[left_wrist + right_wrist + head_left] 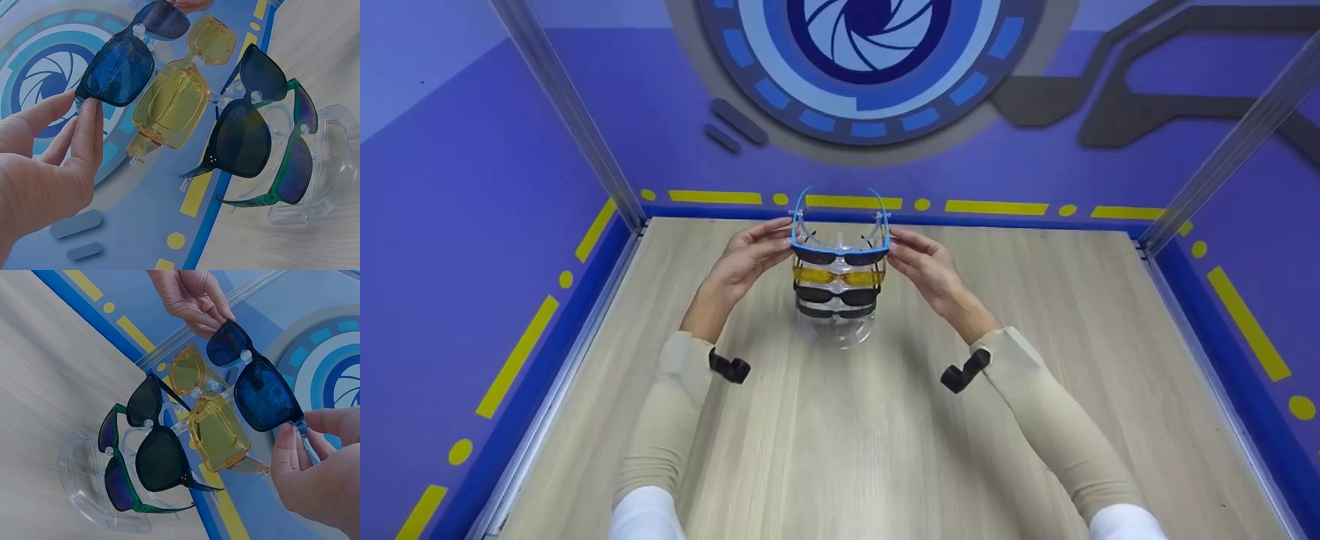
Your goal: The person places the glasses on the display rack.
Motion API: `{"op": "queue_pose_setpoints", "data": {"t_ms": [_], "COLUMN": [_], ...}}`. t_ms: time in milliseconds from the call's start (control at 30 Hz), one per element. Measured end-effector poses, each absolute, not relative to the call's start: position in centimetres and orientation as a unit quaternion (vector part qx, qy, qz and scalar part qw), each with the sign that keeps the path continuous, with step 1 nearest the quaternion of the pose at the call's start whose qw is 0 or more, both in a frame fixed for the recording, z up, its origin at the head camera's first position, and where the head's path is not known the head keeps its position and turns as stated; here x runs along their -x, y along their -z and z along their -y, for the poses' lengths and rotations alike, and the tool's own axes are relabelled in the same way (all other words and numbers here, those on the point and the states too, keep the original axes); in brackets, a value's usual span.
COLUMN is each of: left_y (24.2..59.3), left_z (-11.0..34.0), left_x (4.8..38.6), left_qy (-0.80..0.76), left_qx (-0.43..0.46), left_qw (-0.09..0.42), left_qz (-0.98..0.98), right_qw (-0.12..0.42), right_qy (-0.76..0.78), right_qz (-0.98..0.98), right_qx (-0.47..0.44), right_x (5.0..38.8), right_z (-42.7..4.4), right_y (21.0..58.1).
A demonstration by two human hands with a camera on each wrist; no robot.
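Observation:
Blue-framed sunglasses sit at the top of a clear display stand, temples pointing toward the back wall. My left hand pinches their left hinge corner between thumb and fingers. At the opposite corner my right hand pinches the frame the same way. Lower on the stand, one under another, are yellow sunglasses, black sunglasses and green-framed sunglasses. Dark bluish lenses of the top pair show in the right wrist view. A clear nose peg shows at its bridge.
The stand rests on a light wood-grain table near its back edge. Blue printed panels with yellow dashes enclose the back and sides. Metal posts rise at the back corners. A black wrist mount juts from each sleeve.

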State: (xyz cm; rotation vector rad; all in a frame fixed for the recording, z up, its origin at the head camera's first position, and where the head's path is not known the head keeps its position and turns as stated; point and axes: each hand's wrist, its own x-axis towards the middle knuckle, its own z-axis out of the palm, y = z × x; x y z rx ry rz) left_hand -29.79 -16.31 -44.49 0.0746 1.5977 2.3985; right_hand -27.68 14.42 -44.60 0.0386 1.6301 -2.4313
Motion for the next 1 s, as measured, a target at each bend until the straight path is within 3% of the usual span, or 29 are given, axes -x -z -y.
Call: {"op": "queue_pose_setpoints", "data": {"t_ms": [333, 600, 1000], "left_y": [44.3, 43.8, 44.6], "left_z": [16.7, 17.5, 19.2], "left_x": [29.9, 28.8, 27.1], "left_qy": [-0.825, -0.729, -0.555], "left_qx": [-0.028, -0.093, -0.180], "left_qw": [0.136, 0.154, 0.079], "left_qz": [-0.548, -0.661, -0.809], "right_qw": [0.118, 0.161, 0.132], "right_qy": [0.800, 0.712, 0.611], "right_qz": [-0.588, -0.684, -0.776], "right_qx": [-0.006, -0.004, 0.082], "right_x": [27.6, 26.9, 25.3], "right_z": [-16.3, -19.8, -26.8], "right_y": [44.6, 44.9, 46.7]}}
